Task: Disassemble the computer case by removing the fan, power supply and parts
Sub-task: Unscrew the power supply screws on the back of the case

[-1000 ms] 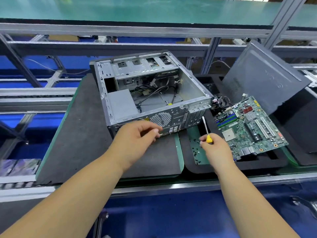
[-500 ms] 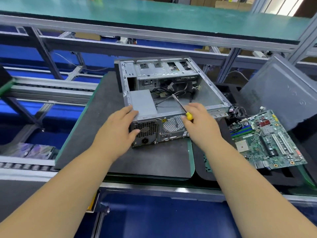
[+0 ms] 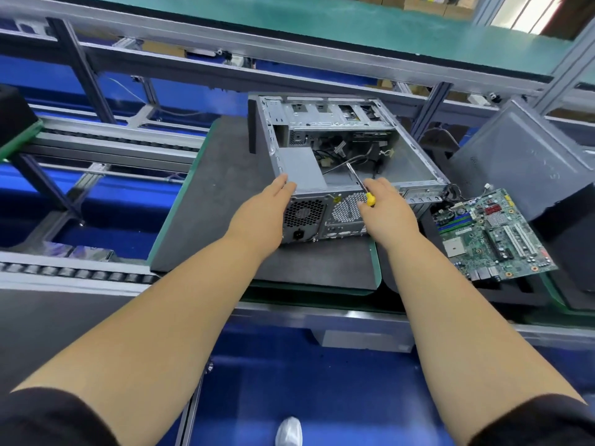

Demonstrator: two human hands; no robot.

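Note:
An open grey computer case (image 3: 415,162) lies on a dark foam pad (image 3: 219,194). Its grey power supply (image 3: 301,170) sits in the near left corner, above the honeycomb vent on the rear panel (image 3: 302,214). Loose black cables (image 3: 341,156) lie inside. My left hand (image 3: 260,217) rests with straight fingers against the case's near left corner by the power supply. My right hand (image 3: 384,210) lies on the rear edge and grips a yellow-handled screwdriver (image 3: 362,185), whose shaft points into the case.
A green motherboard (image 3: 492,233) lies on a black tray to the right of the case. A grey side panel (image 3: 528,162) leans behind it. A roller conveyor (image 3: 80,275) runs at the left, and a metal frame with a green shelf (image 3: 322,30) stands beyond.
Both hands moved from the pad in front of the case up onto its rear edge. The right hand carried the screwdriver over from beside the motherboard, and its shaft now points inside.

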